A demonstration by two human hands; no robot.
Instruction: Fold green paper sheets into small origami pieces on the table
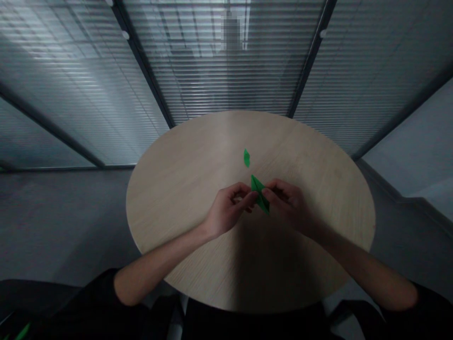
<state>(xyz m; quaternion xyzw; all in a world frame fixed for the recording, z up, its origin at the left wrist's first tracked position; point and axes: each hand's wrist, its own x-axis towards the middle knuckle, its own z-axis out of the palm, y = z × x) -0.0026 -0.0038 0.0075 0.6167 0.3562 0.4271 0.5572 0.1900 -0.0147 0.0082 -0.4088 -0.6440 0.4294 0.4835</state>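
Between my two hands is a piece of folded green paper point(258, 185), pointed at its top and bottom ends, with a crease down its middle. My left hand point(231, 208) pinches its left edge between thumb and fingers. On the opposite edge, my right hand point(288, 203) grips the paper the same way, thumb on top. The lower tip looks darker, in shadow. Just beyond the hands, a smaller folded green paper piece point(247, 158) lies on the table, apart from the held one.
The round wooden table point(170, 189) sits before me, with my shadow over its near side. Behind it stand glass panels with blinds point(226, 85) in dark frames. Grey floor point(53, 212) shows at the left. Something bright green point(23, 332) appears at the lower left corner.
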